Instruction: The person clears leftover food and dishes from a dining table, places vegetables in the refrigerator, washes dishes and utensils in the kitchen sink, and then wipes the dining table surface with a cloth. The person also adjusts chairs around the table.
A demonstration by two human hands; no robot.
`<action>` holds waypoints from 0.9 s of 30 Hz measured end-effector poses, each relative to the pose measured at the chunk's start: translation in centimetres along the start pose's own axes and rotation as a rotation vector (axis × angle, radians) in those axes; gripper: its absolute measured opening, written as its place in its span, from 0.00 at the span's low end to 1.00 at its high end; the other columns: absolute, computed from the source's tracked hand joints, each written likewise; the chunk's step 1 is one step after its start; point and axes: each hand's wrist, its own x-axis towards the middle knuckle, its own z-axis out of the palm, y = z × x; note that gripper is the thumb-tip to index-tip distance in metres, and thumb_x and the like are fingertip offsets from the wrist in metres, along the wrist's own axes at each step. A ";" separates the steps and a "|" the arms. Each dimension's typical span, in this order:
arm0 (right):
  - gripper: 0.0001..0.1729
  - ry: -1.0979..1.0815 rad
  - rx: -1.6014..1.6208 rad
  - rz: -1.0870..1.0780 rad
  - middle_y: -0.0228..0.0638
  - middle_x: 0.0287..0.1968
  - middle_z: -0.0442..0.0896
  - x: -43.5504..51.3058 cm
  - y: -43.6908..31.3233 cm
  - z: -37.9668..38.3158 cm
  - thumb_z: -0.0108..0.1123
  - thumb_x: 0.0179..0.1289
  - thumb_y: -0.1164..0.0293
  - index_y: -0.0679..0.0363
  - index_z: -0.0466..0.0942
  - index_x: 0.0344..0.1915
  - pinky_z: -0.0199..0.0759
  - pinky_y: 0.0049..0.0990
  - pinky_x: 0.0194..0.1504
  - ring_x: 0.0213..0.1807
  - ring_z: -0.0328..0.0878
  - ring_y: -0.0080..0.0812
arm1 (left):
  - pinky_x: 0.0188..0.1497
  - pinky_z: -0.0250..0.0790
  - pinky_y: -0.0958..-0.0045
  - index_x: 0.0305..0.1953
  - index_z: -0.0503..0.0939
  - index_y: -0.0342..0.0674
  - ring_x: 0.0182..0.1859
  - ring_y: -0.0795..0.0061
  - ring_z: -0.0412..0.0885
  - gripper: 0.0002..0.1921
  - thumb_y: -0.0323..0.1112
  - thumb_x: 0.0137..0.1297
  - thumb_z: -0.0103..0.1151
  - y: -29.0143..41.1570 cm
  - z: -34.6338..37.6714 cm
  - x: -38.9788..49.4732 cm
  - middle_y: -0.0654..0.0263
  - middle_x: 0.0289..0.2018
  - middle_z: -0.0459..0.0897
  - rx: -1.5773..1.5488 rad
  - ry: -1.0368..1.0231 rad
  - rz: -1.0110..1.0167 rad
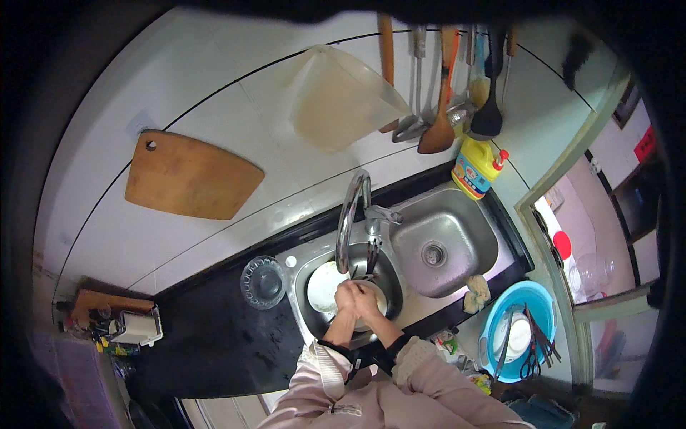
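Note:
My left hand (344, 298) and my right hand (364, 300) are pressed together over the left basin of a steel double sink, just below the spout of the chrome faucet (353, 220). Their fingers are bent against each other; whether something small lies between them is hidden. Under and beside them in the basin are a white plate (323, 287) on the left and a pale bowl (380, 300) partly behind my right hand. Chopsticks or similar dark utensils (373, 256) stand at the basin's back. The right basin (455, 241) shows its drain.
A glass bowl (263, 282) stands on the black counter (214, 343) at the left. A yellow detergent bottle (476, 167) is behind the right basin, and a crumpled cloth (476, 294) lies on its front edge. A blue tub (487, 332) at the right holds dishes, scissors and chopsticks.

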 end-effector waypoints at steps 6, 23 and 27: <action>0.30 0.099 -0.008 0.119 0.51 0.35 0.82 -1.7 2.3 2.5 0.50 0.63 0.49 0.69 0.78 0.38 0.69 0.33 0.44 0.39 0.79 0.42 | 0.34 0.71 0.63 0.34 0.72 0.42 0.29 0.67 0.75 0.21 0.55 0.67 0.44 0.8 -0.2 -3.3 0.64 0.29 0.76 0.272 0.144 0.072; 0.24 0.222 -0.048 -0.397 0.36 0.35 0.83 -10.9 1.6 -2.0 0.65 0.55 0.55 0.61 0.77 0.45 0.72 0.30 0.38 0.35 0.78 0.27 | 0.37 0.71 0.78 0.47 0.74 0.35 0.35 0.78 0.76 0.12 0.36 0.68 0.49 8.5 2.4 -14.7 0.66 0.36 0.79 0.631 -0.639 -0.093; 0.16 0.452 -0.157 -0.217 0.40 0.34 0.83 -16.6 2.8 -6.7 0.56 0.62 0.61 0.60 0.78 0.42 0.72 0.29 0.39 0.35 0.79 0.28 | 0.31 0.71 0.78 0.37 0.79 0.33 0.30 0.80 0.78 0.13 0.38 0.68 0.50 4.1 3.4 -19.8 0.67 0.30 0.80 0.936 -0.912 -0.016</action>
